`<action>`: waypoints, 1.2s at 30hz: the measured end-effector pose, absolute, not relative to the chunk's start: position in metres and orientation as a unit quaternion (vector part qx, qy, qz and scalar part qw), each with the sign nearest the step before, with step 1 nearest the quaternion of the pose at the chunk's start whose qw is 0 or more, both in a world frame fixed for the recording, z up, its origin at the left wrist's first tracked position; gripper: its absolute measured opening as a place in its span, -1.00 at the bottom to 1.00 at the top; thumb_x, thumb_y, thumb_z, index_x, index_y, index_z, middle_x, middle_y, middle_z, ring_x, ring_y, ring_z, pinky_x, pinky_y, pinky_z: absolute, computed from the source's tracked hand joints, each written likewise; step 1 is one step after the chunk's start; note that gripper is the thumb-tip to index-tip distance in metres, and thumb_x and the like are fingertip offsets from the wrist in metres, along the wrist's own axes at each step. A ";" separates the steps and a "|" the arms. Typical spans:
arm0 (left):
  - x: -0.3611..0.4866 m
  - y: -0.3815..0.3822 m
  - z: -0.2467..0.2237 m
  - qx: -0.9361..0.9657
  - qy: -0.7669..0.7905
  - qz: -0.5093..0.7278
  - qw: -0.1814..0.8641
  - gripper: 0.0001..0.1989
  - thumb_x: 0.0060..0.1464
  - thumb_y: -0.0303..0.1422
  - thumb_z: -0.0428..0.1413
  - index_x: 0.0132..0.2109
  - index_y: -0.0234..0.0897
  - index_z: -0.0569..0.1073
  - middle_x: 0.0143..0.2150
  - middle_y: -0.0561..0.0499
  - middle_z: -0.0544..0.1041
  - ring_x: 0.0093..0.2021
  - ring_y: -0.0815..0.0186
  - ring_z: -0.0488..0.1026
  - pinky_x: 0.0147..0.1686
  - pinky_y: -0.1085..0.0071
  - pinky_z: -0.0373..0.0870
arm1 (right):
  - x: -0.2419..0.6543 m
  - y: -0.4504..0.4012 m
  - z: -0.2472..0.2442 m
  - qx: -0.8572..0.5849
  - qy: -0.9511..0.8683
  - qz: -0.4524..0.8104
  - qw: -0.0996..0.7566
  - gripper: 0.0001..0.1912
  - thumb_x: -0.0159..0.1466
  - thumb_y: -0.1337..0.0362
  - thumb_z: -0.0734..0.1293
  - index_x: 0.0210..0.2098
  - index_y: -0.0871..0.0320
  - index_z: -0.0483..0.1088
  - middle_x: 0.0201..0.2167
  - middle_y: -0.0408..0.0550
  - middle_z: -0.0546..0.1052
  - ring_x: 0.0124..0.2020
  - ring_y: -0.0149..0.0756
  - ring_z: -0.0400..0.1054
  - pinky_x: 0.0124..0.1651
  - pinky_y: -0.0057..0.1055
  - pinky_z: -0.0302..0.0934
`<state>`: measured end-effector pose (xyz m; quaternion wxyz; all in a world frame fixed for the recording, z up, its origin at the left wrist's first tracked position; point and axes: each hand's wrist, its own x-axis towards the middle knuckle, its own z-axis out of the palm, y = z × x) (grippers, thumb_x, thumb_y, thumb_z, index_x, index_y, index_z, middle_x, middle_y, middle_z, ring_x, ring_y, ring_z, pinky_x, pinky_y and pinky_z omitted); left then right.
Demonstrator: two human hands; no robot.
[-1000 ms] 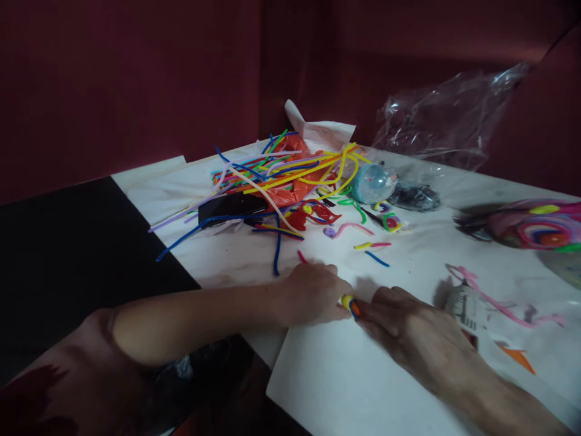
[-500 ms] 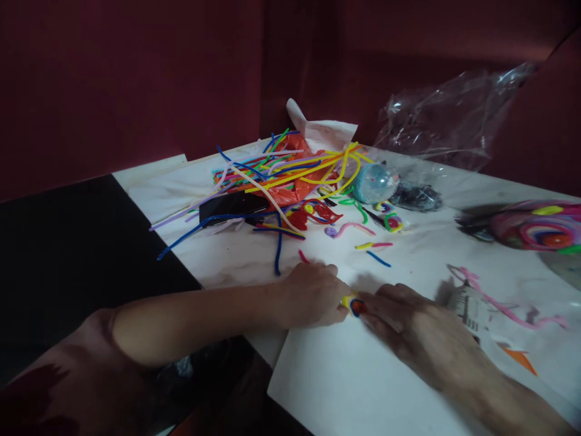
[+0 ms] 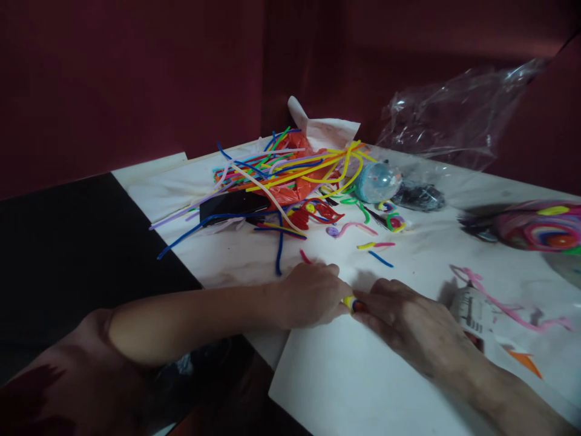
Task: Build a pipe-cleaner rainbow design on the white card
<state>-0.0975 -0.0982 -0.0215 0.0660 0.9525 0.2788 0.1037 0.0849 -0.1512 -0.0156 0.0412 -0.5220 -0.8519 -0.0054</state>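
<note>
Between my hands is a small rolled coil of pipe cleaner point(image 3: 348, 302), with yellow, blue and orange showing. My left hand point(image 3: 313, 297) is closed and pinches its left side. From the other side the fingers of my right hand point(image 3: 403, 315) press together on the coil and cover part of it. Both hands are low over the white paper point(image 3: 345, 375). Just beyond them lie short cut pieces of pipe cleaner, including a blue piece point(image 3: 380, 259) and a red piece point(image 3: 305, 257).
A heap of long pipe cleaners point(image 3: 295, 175) lies at the back near a clear blue-tinted round container point(image 3: 379, 181). To the right are a white glue gun point(image 3: 469, 312), a pink pipe cleaner point(image 3: 508, 309) and a colourful fish-shaped piece point(image 3: 521, 227). Clear plastic wrap point(image 3: 449, 121) stands behind.
The coil has turned slightly between my fingers, so less of its blue and orange end shows. My right hand has shifted very little, and the view has moved slightly.
</note>
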 end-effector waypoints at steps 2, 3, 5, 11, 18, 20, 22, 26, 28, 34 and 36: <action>-0.097 -0.097 -0.021 0.955 0.268 0.104 0.071 -0.79 0.05 -0.27 -0.02 -0.20 -0.18 0.44 -0.35 -0.02 0.38 -0.29 0.29 0.35 -0.45 0.45 0.20 | 0.085 -0.152 -0.016 -0.522 -0.852 0.004 0.037 -0.89 0.21 0.26 0.23 -0.34 0.05 0.39 -0.40 -0.11 0.31 -0.37 -0.28 0.27 -0.52 -0.50 0.16; -0.096 -0.096 -0.020 0.957 0.262 0.104 0.071 -0.79 0.05 -0.28 -0.02 -0.20 -0.18 0.44 -0.35 -0.01 0.38 -0.29 0.29 0.35 -0.44 0.45 0.20 | 0.085 -0.152 -0.015 -0.523 -0.852 0.009 0.037 -0.89 0.22 0.25 0.22 -0.34 0.05 0.39 -0.40 -0.10 0.31 -0.37 -0.29 0.27 -0.51 -0.50 0.17; -0.095 -0.095 -0.020 0.959 0.253 0.102 0.071 -0.81 0.04 -0.29 -0.01 -0.23 -0.19 0.45 -0.36 -0.01 0.39 -0.31 0.29 0.35 -0.45 0.44 0.20 | 0.085 -0.152 -0.015 -0.524 -0.851 0.020 0.041 -0.88 0.22 0.25 0.22 -0.34 0.05 0.39 -0.39 -0.10 0.32 -0.38 -0.29 0.27 -0.51 -0.49 0.18; -0.094 -0.093 -0.019 0.963 0.235 0.106 0.076 -0.84 0.03 -0.30 0.01 -0.30 -0.23 0.45 -0.40 0.01 0.38 -0.34 0.30 0.36 -0.44 0.44 0.19 | 0.093 -0.148 -0.014 -0.522 -0.842 0.108 0.084 -0.80 0.25 0.30 0.15 -0.30 0.03 0.41 -0.33 -0.12 0.35 -0.35 -0.33 0.30 -0.44 -0.50 0.23; -0.094 -0.092 -0.022 0.959 0.250 0.107 0.075 -0.78 0.00 -0.22 0.03 -0.23 -0.20 0.45 -0.37 0.00 0.39 -0.30 0.27 0.36 -0.42 0.42 0.20 | 0.098 -0.146 -0.017 -0.522 -0.829 0.163 0.118 -0.81 0.23 0.27 0.16 -0.27 0.04 0.41 -0.29 -0.13 0.36 -0.34 -0.35 0.33 -0.42 -0.55 0.25; -0.094 -0.092 -0.022 0.958 0.255 0.104 0.076 -0.75 0.00 -0.20 0.03 -0.20 -0.19 0.44 -0.35 0.00 0.40 -0.31 0.27 0.36 -0.41 0.42 0.20 | 0.098 -0.147 -0.018 -0.524 -0.830 0.151 0.116 -0.81 0.23 0.27 0.17 -0.26 0.03 0.40 -0.29 -0.13 0.36 -0.35 -0.36 0.32 -0.41 -0.55 0.25; -0.093 -0.092 -0.022 0.957 0.258 0.103 0.081 -0.74 0.00 -0.18 0.02 -0.19 -0.17 0.43 -0.35 0.00 0.40 -0.31 0.27 0.37 -0.41 0.42 0.21 | 0.097 -0.147 -0.019 -0.527 -0.832 0.137 0.109 -0.82 0.24 0.26 0.18 -0.25 0.01 0.40 -0.31 -0.14 0.36 -0.36 -0.37 0.32 -0.42 -0.55 0.24; -0.092 -0.093 -0.020 0.955 0.264 0.107 0.085 -0.76 0.00 -0.18 0.02 -0.21 -0.15 0.44 -0.38 0.02 0.40 -0.33 0.26 0.38 -0.42 0.40 0.22 | 0.095 -0.147 -0.019 -0.530 -0.832 0.122 0.105 -0.82 0.23 0.25 0.18 -0.25 0.02 0.41 -0.35 -0.15 0.36 -0.40 -0.38 0.31 -0.44 -0.55 0.24; -0.092 -0.094 -0.020 0.954 0.269 0.105 0.085 -0.77 -0.01 -0.19 0.03 -0.21 -0.14 0.45 -0.39 0.01 0.40 -0.33 0.25 0.38 -0.42 0.40 0.23 | 0.096 -0.147 -0.020 -0.529 -0.832 0.123 0.114 -0.82 0.22 0.25 0.19 -0.26 0.04 0.41 -0.33 -0.13 0.36 -0.40 -0.37 0.32 -0.43 -0.54 0.25; -0.092 -0.094 -0.019 0.950 0.274 0.111 0.101 -0.73 0.00 -0.16 0.01 -0.19 -0.13 0.46 -0.40 0.00 0.40 -0.35 0.29 0.37 -0.39 0.40 0.22 | 0.105 -0.147 -0.026 -0.524 -0.816 0.195 0.148 -0.76 0.27 0.21 0.13 -0.21 0.08 0.39 -0.32 -0.08 0.41 -0.38 -0.32 0.33 -0.42 -0.53 0.25; -0.092 -0.094 -0.019 0.949 0.274 0.112 0.107 -0.73 -0.01 -0.16 0.01 -0.19 -0.12 0.46 -0.40 0.01 0.40 -0.36 0.30 0.36 -0.38 0.40 0.22 | 0.106 -0.146 -0.026 -0.531 -0.800 0.226 0.164 -0.74 0.29 0.21 0.11 -0.19 0.08 0.38 -0.30 -0.09 0.42 -0.39 -0.33 0.33 -0.40 -0.52 0.24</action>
